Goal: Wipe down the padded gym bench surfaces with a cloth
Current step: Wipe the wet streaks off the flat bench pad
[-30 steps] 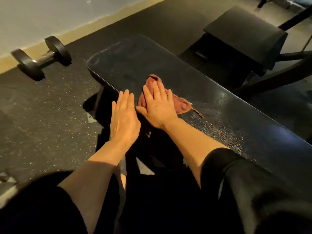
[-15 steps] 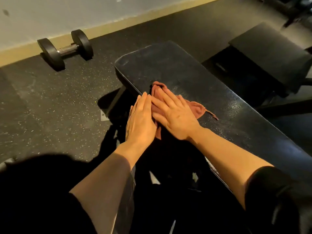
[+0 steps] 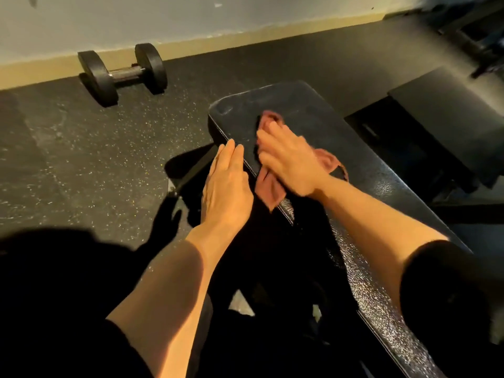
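cloth (image 3: 268,184) flat under right hand (image 3: 293,165) on black bench pad (image 3: 381,192), left hand (image 3: 226,184) open, speckled floor (image 3: 81,159)

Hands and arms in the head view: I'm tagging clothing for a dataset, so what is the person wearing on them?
Both hands, the left hand and the right hand, are bare, with no gloves, rings or watch visible. The forearms are bare too. A black sleeve covers the right upper arm down to about the elbow, and another black sleeve shows at the left arm near the frame's bottom edge.
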